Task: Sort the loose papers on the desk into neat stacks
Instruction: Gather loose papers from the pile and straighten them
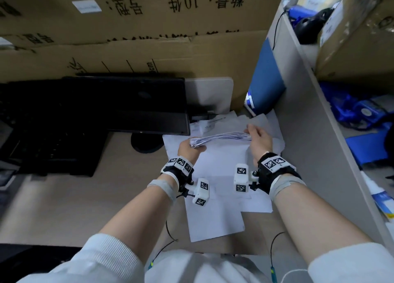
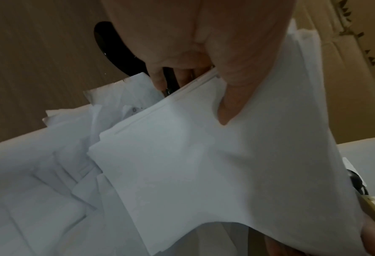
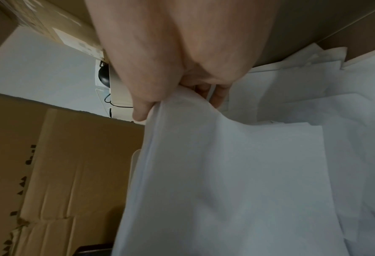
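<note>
A sheaf of white papers hangs on edge above the desk, held at both ends. My left hand grips its left end, thumb on the near face and fingers behind. My right hand pinches the right end. The sheaf sags between the hands. Below it, several loose white sheets lie overlapping on the desk, with more crumpled ones further back.
A black monitor and its round base stand left of the papers, with a dark keyboard beside it. Cardboard boxes rise behind. A grey partition and a blue folder bound the right side.
</note>
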Motion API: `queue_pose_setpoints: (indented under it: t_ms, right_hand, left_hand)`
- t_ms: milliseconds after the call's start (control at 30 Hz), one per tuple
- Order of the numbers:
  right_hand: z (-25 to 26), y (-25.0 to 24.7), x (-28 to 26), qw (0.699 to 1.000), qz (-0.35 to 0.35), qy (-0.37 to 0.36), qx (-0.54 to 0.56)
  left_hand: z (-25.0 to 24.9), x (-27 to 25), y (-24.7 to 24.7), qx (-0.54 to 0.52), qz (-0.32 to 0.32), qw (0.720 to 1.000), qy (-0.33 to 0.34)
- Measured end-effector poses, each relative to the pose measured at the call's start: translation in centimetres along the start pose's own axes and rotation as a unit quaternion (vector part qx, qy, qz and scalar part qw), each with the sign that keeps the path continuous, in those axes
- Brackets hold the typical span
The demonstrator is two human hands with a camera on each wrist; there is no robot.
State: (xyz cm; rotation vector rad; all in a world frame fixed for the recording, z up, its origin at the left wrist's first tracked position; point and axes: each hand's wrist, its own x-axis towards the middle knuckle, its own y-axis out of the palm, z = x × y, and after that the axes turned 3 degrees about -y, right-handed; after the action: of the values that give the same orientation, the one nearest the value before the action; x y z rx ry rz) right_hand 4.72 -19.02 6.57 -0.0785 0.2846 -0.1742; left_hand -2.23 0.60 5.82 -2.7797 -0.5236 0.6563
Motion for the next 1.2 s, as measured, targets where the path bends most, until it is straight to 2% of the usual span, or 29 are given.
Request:
queue_pose_setpoints:
  t_ms: [100,200,300,367,467,600,733,833,1000,1200]
  right_hand:
    - [0.4,-0.2,-0.5,0.999,0.018,0.020,0.032]
    - [0.3,-0.2,-0.7,0.995,0.081,0.038,0.051]
    - [-0.4,0.0,-1.0,0.990,0.130,0.051,-0.022]
    - [-0.6,0.2,-1.2,0.987,0.124,0.070,-0.078]
    - [-1.0,0.8,-1.4,0.984,0.112,0.108,-0.082]
    - [-0.1,3.0,-1.6,0.992,0.089,0.092,-0.004]
    - [1.2,4.8,-1.9,0.992,0.043,0.073,0.093]
    - [-1.0,5.1,-2.3,0.992,0.048,0.086,0.075]
    - [-5.1,5.2,-2.6,0.989,0.091,0.105,-0.046]
    - [-4.5,6.8,-1.3,0.991,0.057,0.113,-0.054]
  left_hand:
    - [-0.1,0.0,-0.4,-0.041,-0.002,0.999,-0.016]
    - [-0.1,0.1,-1.1,-0.124,-0.020,0.991,-0.049]
    - [-0.2,0.2,-1.6,-0.195,-0.016,0.978,-0.070]
    - [-1.0,-0.2,-1.8,-0.223,-0.001,0.973,-0.064]
    - [-2.4,-0.3,-2.3,-0.229,0.008,0.973,-0.028]
    - [-4.0,-0.3,-3.2,-0.227,-0.016,0.974,0.011]
    - [-4.3,-0.2,-3.5,-0.268,-0.059,0.962,0.019]
    - [-2.6,0.0,-3.1,-0.200,-0.082,0.976,-0.010]
    - [0.8,1.8,-3.2,-0.116,-0.041,0.986,-0.111]
    - [2.2,4.9,-4.3,-0.039,0.009,0.991,-0.130]
